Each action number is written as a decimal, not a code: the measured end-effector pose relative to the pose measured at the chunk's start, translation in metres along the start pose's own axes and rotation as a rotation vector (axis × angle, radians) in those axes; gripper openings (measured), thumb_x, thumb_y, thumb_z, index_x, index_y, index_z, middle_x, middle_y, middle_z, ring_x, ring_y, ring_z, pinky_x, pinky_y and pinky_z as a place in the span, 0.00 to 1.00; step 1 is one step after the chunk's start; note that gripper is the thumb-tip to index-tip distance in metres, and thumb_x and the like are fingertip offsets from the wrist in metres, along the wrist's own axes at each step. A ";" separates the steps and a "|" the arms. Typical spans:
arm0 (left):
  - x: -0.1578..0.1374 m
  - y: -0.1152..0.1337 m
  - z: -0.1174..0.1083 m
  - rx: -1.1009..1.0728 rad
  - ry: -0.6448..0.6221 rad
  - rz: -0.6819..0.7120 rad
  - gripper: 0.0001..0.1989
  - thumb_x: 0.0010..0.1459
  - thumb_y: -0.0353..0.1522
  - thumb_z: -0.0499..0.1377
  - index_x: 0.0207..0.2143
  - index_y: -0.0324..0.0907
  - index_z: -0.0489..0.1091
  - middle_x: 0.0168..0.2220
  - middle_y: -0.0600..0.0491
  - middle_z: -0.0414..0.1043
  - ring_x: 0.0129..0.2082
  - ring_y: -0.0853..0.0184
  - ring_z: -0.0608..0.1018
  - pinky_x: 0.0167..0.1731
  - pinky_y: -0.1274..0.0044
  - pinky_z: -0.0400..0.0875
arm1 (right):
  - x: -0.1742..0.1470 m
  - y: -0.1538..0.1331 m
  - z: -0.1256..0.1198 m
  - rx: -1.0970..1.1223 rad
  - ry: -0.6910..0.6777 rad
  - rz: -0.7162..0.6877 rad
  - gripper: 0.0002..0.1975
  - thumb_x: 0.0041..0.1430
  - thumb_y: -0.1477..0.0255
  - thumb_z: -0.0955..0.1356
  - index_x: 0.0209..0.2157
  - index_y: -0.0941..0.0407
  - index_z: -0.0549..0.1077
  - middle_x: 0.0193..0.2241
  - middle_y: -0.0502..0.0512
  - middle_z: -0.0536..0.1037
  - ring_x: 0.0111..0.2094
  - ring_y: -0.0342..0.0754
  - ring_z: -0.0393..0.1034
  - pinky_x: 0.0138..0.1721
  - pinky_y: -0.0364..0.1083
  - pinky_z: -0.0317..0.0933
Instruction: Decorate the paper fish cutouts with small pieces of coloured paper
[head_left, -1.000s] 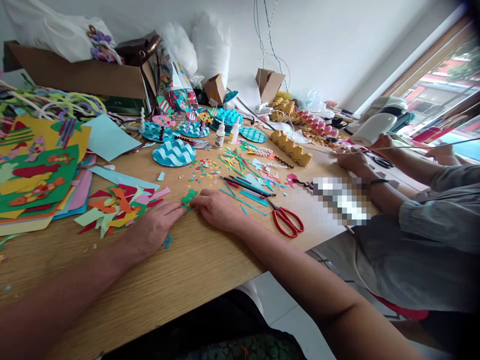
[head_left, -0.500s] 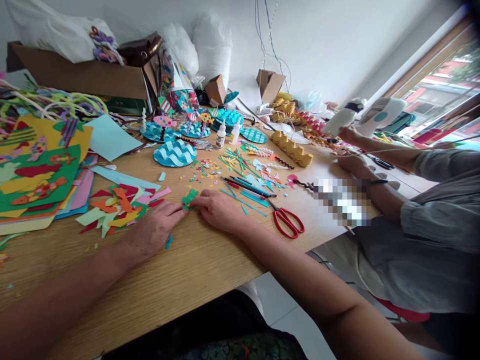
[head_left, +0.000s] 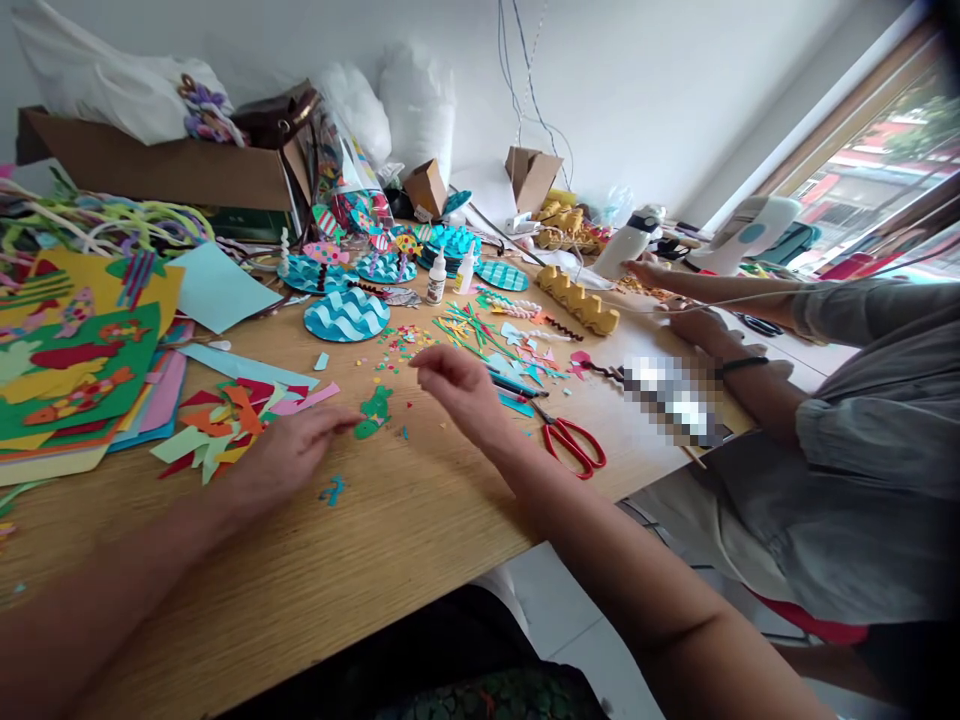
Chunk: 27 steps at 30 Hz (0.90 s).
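Observation:
A green paper fish cutout (head_left: 375, 408) with small dots lies flat on the wooden table between my hands. My left hand (head_left: 292, 450) is at its left side, fingers stretched out, the tips at or just touching its edge. To the right and above the fish, my right hand (head_left: 459, 392) is raised off the table. Its thumb and fingertips are drawn together; whatever may be between them is too small to make out. Curly blue paper bits (head_left: 332, 490) lie below the fish. Small coloured paper dots (head_left: 409, 345) are scattered beyond it.
Red-handled scissors (head_left: 574, 445) lie right of my right arm. Paper scraps (head_left: 225, 415) and stacked coloured sheets (head_left: 161, 385) are at left. Glue bottles (head_left: 436, 278) stand behind, near a blue wavy disc (head_left: 347, 316). A co-worker's arms (head_left: 720, 290) reach in from the right.
My right hand has lifted off the fish and moved right and up. My left hand has drawn back slightly to the left, leaving the fish more exposed. The co-worker's white tool has shifted left.

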<state>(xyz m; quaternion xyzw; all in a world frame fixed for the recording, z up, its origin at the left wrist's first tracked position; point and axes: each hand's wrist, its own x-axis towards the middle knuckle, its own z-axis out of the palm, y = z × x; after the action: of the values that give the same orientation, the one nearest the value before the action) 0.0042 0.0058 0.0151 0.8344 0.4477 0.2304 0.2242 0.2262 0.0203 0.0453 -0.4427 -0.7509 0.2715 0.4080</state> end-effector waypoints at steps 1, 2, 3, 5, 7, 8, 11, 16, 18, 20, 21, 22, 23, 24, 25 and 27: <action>0.001 0.000 -0.005 -0.089 0.043 -0.071 0.16 0.54 0.30 0.47 0.41 0.41 0.69 0.40 0.50 0.74 0.42 0.63 0.74 0.43 0.68 0.70 | -0.003 -0.009 -0.009 0.037 0.024 0.013 0.11 0.58 0.73 0.56 0.39 0.58 0.66 0.29 0.51 0.69 0.29 0.39 0.63 0.31 0.40 0.58; 0.002 0.000 -0.011 -0.178 0.106 -0.139 0.14 0.55 0.32 0.47 0.40 0.41 0.69 0.40 0.50 0.74 0.40 0.64 0.75 0.41 0.70 0.71 | -0.009 -0.019 -0.019 0.056 0.035 0.008 0.11 0.59 0.72 0.56 0.39 0.58 0.66 0.28 0.51 0.69 0.29 0.39 0.63 0.31 0.40 0.58; 0.003 0.001 -0.016 -0.250 0.161 -0.202 0.14 0.54 0.34 0.48 0.39 0.41 0.69 0.39 0.50 0.74 0.38 0.64 0.76 0.39 0.71 0.72 | -0.016 -0.030 -0.029 0.056 0.028 -0.004 0.11 0.59 0.71 0.56 0.38 0.57 0.66 0.29 0.51 0.69 0.29 0.39 0.63 0.31 0.40 0.58; 0.005 0.003 -0.025 -0.322 0.194 -0.303 0.13 0.53 0.37 0.50 0.37 0.42 0.69 0.38 0.50 0.75 0.36 0.64 0.76 0.34 0.73 0.73 | -0.034 -0.051 -0.044 0.029 -0.150 -0.090 0.09 0.59 0.70 0.58 0.34 0.56 0.67 0.30 0.51 0.70 0.31 0.40 0.64 0.33 0.41 0.59; 0.006 0.007 -0.030 -0.316 0.198 -0.360 0.14 0.51 0.41 0.54 0.36 0.43 0.70 0.38 0.51 0.75 0.36 0.63 0.76 0.30 0.75 0.73 | -0.053 -0.065 -0.050 0.013 -0.410 -0.226 0.09 0.59 0.72 0.58 0.32 0.56 0.68 0.29 0.51 0.71 0.32 0.39 0.65 0.35 0.40 0.59; 0.007 0.010 -0.032 -0.305 0.184 -0.376 0.16 0.49 0.42 0.55 0.36 0.43 0.70 0.38 0.51 0.75 0.37 0.63 0.76 0.29 0.75 0.73 | -0.061 -0.068 -0.050 -0.008 -0.537 -0.277 0.09 0.59 0.73 0.58 0.32 0.57 0.69 0.30 0.52 0.72 0.33 0.40 0.65 0.36 0.40 0.59; 0.007 0.017 -0.034 -0.243 0.145 -0.387 0.17 0.45 0.45 0.57 0.35 0.45 0.71 0.38 0.52 0.75 0.36 0.61 0.76 0.26 0.78 0.71 | -0.077 -0.064 -0.042 -0.100 -0.709 -0.375 0.09 0.57 0.75 0.59 0.32 0.59 0.70 0.27 0.53 0.71 0.32 0.41 0.64 0.34 0.40 0.58; 0.008 0.019 -0.029 -0.042 0.100 -0.228 0.13 0.45 0.44 0.54 0.24 0.45 0.71 0.26 0.55 0.73 0.32 0.61 0.75 0.26 0.78 0.68 | -0.081 -0.047 -0.035 -0.203 -0.796 -0.306 0.08 0.56 0.77 0.60 0.32 0.59 0.70 0.27 0.53 0.72 0.31 0.40 0.64 0.32 0.39 0.56; 0.009 0.016 -0.027 0.026 0.061 -0.151 0.14 0.48 0.44 0.52 0.22 0.45 0.69 0.22 0.56 0.71 0.31 0.62 0.75 0.28 0.78 0.67 | -0.077 -0.043 -0.037 -0.220 -0.795 -0.264 0.09 0.56 0.78 0.59 0.33 0.59 0.70 0.28 0.53 0.72 0.31 0.40 0.64 0.32 0.39 0.56; 0.010 0.013 -0.024 0.093 0.006 -0.094 0.15 0.51 0.44 0.50 0.22 0.45 0.67 0.21 0.56 0.69 0.34 0.61 0.75 0.29 0.77 0.66 | -0.072 -0.039 -0.039 -0.234 -0.788 -0.227 0.09 0.56 0.78 0.59 0.33 0.59 0.70 0.28 0.53 0.72 0.30 0.40 0.64 0.32 0.39 0.56; 0.010 0.011 -0.022 0.119 -0.022 -0.065 0.16 0.52 0.43 0.49 0.21 0.44 0.66 0.21 0.56 0.69 0.36 0.60 0.75 0.30 0.77 0.67 | -0.068 -0.037 -0.040 -0.244 -0.783 -0.210 0.09 0.56 0.78 0.60 0.33 0.59 0.71 0.29 0.53 0.72 0.30 0.40 0.63 0.32 0.39 0.55; 0.011 0.009 -0.020 0.141 -0.044 -0.034 0.16 0.53 0.43 0.48 0.21 0.44 0.65 0.22 0.55 0.69 0.38 0.59 0.74 0.32 0.76 0.67 | -0.065 -0.035 -0.042 -0.258 -0.776 -0.193 0.09 0.56 0.78 0.60 0.33 0.59 0.71 0.29 0.53 0.73 0.30 0.40 0.63 0.32 0.39 0.55; 0.012 0.008 -0.019 0.159 -0.060 -0.002 0.16 0.54 0.43 0.48 0.20 0.44 0.64 0.22 0.55 0.70 0.40 0.59 0.74 0.34 0.75 0.67 | -0.061 -0.032 -0.043 -0.279 -0.766 -0.174 0.09 0.55 0.78 0.60 0.33 0.59 0.71 0.29 0.53 0.73 0.29 0.40 0.63 0.31 0.39 0.54; 0.014 0.007 -0.017 0.172 -0.068 0.031 0.16 0.54 0.42 0.47 0.21 0.44 0.63 0.23 0.54 0.70 0.41 0.59 0.74 0.36 0.74 0.67 | -0.057 -0.029 -0.044 -0.308 -0.750 -0.152 0.09 0.55 0.79 0.60 0.32 0.59 0.71 0.29 0.53 0.73 0.29 0.40 0.63 0.31 0.39 0.54; 0.015 0.006 -0.015 0.184 -0.070 0.062 0.15 0.55 0.41 0.46 0.22 0.44 0.63 0.25 0.54 0.71 0.41 0.59 0.74 0.39 0.73 0.66 | -0.053 -0.027 -0.045 -0.343 -0.729 -0.126 0.09 0.55 0.79 0.60 0.32 0.59 0.71 0.29 0.53 0.73 0.29 0.40 0.63 0.31 0.39 0.53; 0.017 0.004 -0.011 0.204 -0.062 0.111 0.14 0.56 0.40 0.45 0.27 0.44 0.65 0.30 0.54 0.73 0.40 0.61 0.74 0.43 0.71 0.65 | -0.045 -0.022 -0.046 -0.417 -0.675 -0.068 0.09 0.54 0.79 0.60 0.31 0.59 0.72 0.29 0.53 0.73 0.29 0.40 0.63 0.30 0.40 0.52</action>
<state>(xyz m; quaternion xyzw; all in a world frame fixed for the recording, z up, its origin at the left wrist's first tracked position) 0.0090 0.0203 0.0298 0.8831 0.4149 0.1696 0.1386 0.2685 -0.0273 0.0692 -0.3765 -0.8961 0.2299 0.0484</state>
